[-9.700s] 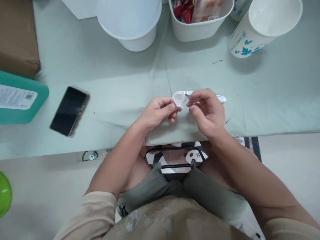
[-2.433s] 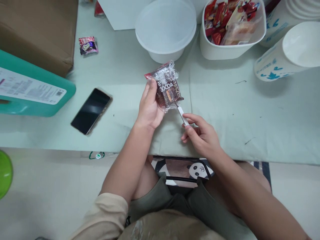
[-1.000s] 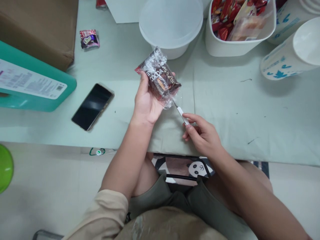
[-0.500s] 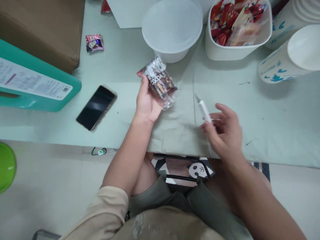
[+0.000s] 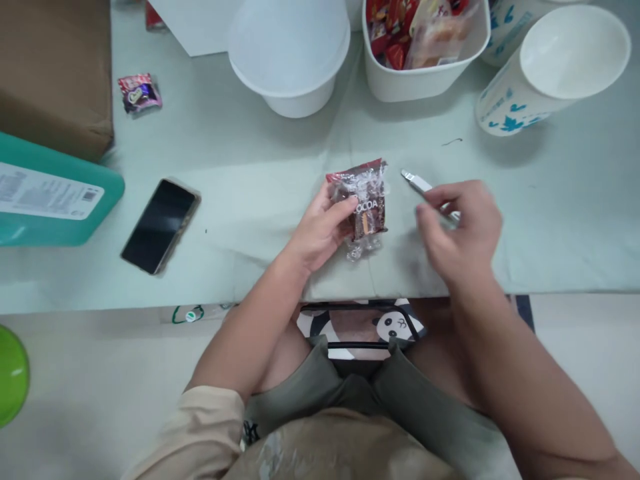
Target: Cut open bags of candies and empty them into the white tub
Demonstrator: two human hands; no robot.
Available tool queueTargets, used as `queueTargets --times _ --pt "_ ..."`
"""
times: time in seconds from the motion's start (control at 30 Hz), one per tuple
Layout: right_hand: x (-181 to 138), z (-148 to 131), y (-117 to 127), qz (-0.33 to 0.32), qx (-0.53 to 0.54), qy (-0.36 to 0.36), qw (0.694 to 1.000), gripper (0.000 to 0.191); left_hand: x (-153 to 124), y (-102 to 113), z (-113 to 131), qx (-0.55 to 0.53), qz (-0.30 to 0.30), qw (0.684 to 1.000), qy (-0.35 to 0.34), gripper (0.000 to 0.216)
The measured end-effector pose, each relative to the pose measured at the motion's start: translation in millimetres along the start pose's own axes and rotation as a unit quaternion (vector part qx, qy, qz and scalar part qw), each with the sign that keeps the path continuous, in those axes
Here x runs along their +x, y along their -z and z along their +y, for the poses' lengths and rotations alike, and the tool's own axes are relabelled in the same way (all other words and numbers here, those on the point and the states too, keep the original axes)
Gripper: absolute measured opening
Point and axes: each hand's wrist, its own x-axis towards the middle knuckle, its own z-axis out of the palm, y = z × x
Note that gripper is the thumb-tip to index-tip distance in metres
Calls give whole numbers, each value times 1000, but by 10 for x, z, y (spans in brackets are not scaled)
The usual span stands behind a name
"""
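My left hand (image 5: 320, 230) grips a dark cocoa snack packet (image 5: 365, 203) in clear crinkly wrap, low over the pale green table (image 5: 260, 167). To its right, my right hand (image 5: 463, 230) is curled with its fingertips on a small white craft knife (image 5: 425, 187). The knife lies on or just above the tablecloth, its tip pointing up-left. The right hand is slightly blurred.
A black phone (image 5: 160, 225) lies left of the hands, beside a teal box (image 5: 50, 200) and a cardboard box (image 5: 50, 73). At the back stand a white lidded bowl (image 5: 290, 53), a tub of wrapped snacks (image 5: 425, 47), a paper cup (image 5: 550, 67) and a loose candy (image 5: 140, 92).
The knife tip has left the packet and my right hand carried it right. My left hand brought the packet down toward the table and turned it upright.
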Motion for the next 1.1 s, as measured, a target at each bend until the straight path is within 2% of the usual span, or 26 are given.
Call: queueTargets --times 0.07,0.2,0.33,0.6,0.7,0.87,0.97,1.1 --pt "-34 -200 -86 -10 66 54 996 5 25 -45 -63 -11 -9 1000 -15 52" --pt "-73 -379 -248 -14 50 4 999 7 64 -102 -136 -23 -1 998 -53 59" --pt "-87 -390 -281 -31 36 -41 998 13 77 -108 -149 -29 1 997 -73 54" --pt "-75 -412 -284 -74 27 -64 995 14 85 -82 -147 -20 1 998 -57 57" --pt "-84 -414 -280 -68 42 -57 995 14 96 -78 -143 -40 12 998 -52 56" --pt "-94 -433 -258 -37 55 -74 995 13 73 -69 -88 -48 44 996 -59 45" --pt "-90 -441 -272 -42 50 -91 994 18 43 -79 -63 -43 58 996 -55 44" --pt "-67 -451 -288 -69 71 -107 989 19 31 -94 -64 -35 48 996 -69 52"
